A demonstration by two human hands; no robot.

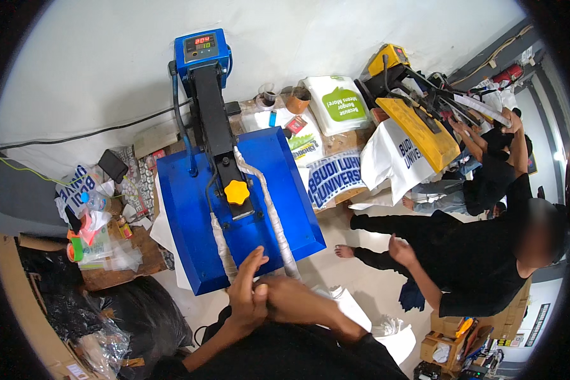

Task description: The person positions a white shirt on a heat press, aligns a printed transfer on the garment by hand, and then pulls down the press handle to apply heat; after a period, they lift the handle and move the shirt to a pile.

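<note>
Before me stands a blue heat press (285,190) with its large upper plate facing me. A U-shaped handle (270,209), wrapped in pale tape, runs from the plate toward my body. My left hand (247,297) is at the handle's near end, with fingers extended and thumb apart. Against it is my right hand (294,299), slightly blurred and curled; whether it grips the handle's crossbar is hidden. A yellow star knob (237,192) sits on the black press arm (211,104). White fabric (164,237) sticks out from under the plate's left side.
A yellow heat press (418,133) stands right, with printed white fabric (392,159) hanging from it. A person in black (475,256) stands nearby; others work beyond. Black plastic bags (142,313) lie lower left. Clutter covers the wooden table (109,278), including a phone (113,166).
</note>
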